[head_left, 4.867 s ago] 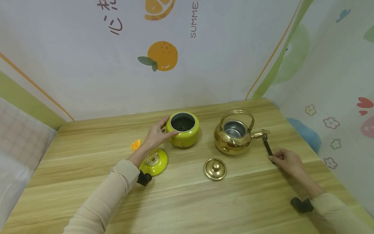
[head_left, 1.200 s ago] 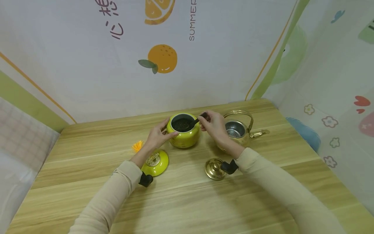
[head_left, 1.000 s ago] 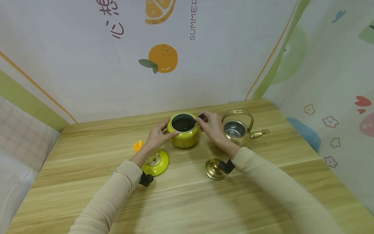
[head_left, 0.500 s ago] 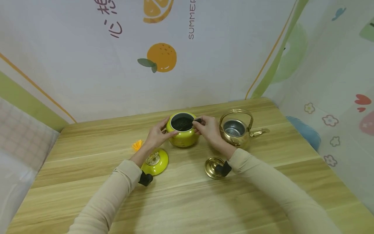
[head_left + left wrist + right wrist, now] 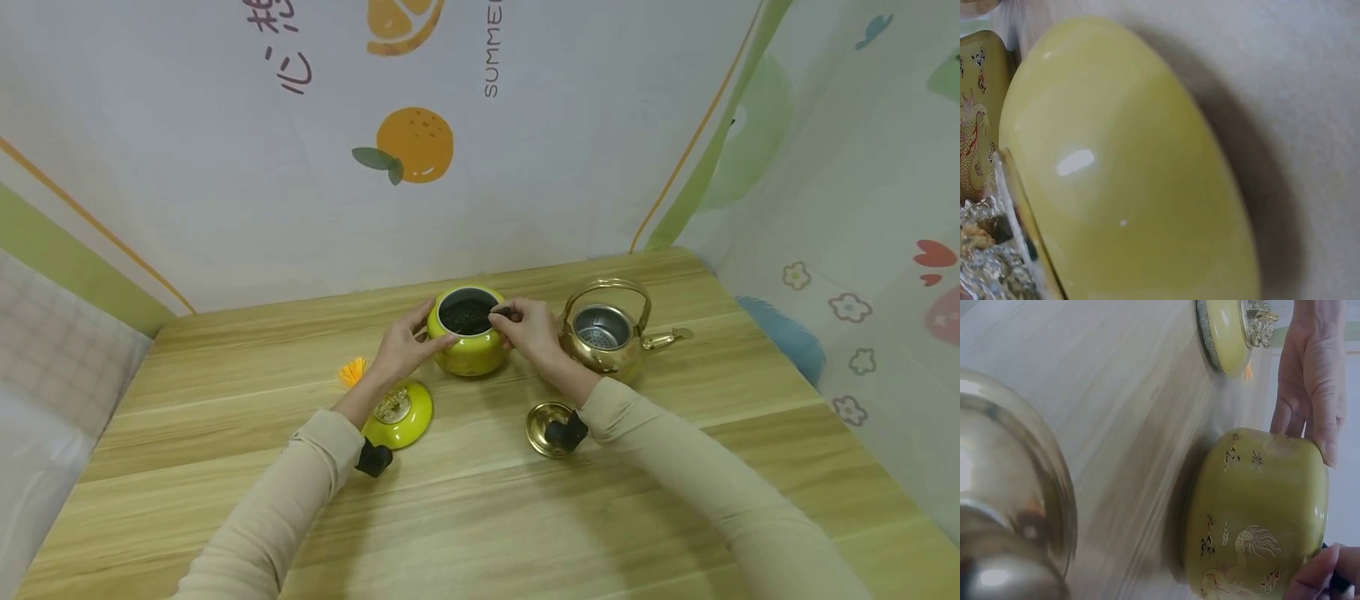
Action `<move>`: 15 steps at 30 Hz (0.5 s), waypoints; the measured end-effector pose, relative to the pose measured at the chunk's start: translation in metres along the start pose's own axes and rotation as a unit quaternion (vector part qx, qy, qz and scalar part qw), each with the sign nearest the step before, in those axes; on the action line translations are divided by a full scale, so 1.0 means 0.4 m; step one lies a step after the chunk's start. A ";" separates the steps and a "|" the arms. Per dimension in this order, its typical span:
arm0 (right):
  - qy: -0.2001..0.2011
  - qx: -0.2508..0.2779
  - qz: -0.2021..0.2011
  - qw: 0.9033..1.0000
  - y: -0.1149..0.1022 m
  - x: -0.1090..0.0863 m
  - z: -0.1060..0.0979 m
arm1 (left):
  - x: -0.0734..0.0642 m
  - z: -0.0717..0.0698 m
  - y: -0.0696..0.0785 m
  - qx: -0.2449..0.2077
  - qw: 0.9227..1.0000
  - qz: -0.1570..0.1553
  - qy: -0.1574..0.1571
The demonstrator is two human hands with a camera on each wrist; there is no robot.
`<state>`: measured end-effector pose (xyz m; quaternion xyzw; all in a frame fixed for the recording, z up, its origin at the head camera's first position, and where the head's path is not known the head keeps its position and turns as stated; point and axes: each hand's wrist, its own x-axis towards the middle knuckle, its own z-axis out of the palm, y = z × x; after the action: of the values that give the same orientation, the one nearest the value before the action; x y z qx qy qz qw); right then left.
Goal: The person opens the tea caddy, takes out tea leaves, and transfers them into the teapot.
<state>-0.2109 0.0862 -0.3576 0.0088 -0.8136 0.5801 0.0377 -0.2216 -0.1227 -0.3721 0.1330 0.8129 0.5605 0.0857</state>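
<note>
A yellow-green jar [image 5: 471, 360] stands near the table's back, its wide mouth facing up with dark leaf-like bits inside. My left hand [image 5: 401, 343] grips the jar's left side, thumb at the front near the rim. With thumb and fingers, my right hand [image 5: 534, 333] pinches the black handle of a spoon [image 5: 504, 312] at the jar's right rim; its head is hidden inside. In the right wrist view the jar [image 5: 1254, 512] shows dragon decoration, with the left hand [image 5: 1313, 381] on it. The jar's lid [image 5: 416, 408] lies by my left wrist and fills the left wrist view.
Right of the jar stands a gold kettle [image 5: 611, 361], uncovered, with a perforated steel strainer inside, its handle upright and spout rightward. Its gold lid [image 5: 540, 433] lies in front, partly behind my right wrist mount. An orange tassel [image 5: 352, 372] lies left of the jar's lid.
From beside the kettle's spout, my right hand has brought the spoon left to the jar and put its head inside. Lately the handle shifted slightly left and down. My left hand stays on the jar.
</note>
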 end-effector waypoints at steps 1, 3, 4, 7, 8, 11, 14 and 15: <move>-0.002 -0.002 -0.002 1.000 -0.002 -0.001 0.001 | -0.005 -0.001 0.010 0.001 1.000 -0.002 -0.001; -0.003 -0.016 -0.007 1.000 -0.004 -0.001 0.004 | -0.005 -0.003 0.014 0.002 1.000 -0.005 -0.002; -0.004 -0.023 -0.010 1.000 -0.005 -0.001 0.005 | -0.005 -0.004 0.014 0.003 1.000 -0.007 -0.002; -0.004 -0.041 -0.013 0.999 -0.007 -0.003 0.009 | 0.006 -0.005 -0.013 0.014 1.000 -0.003 0.004; -0.002 -0.045 -0.012 0.999 -0.007 -0.004 0.010 | 0.010 -0.004 -0.023 0.015 1.000 -0.003 0.006; 0.004 -0.045 0.003 0.999 -0.004 -0.005 0.012 | 0.009 -0.003 -0.026 0.022 1.000 0.000 0.008; 0.010 -0.021 0.024 0.999 0.000 -0.007 0.012 | 0.009 -0.001 -0.025 0.021 1.000 -0.001 0.007; 0.012 -0.011 0.030 0.999 0.001 -0.007 0.012 | 0.009 0.000 -0.025 0.021 1.000 -0.002 0.007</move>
<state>-0.2083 0.0817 -0.3597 -0.0226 -0.8192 0.5723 0.0303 -0.2263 -0.1250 -0.3814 0.1293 0.8251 0.5443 0.0788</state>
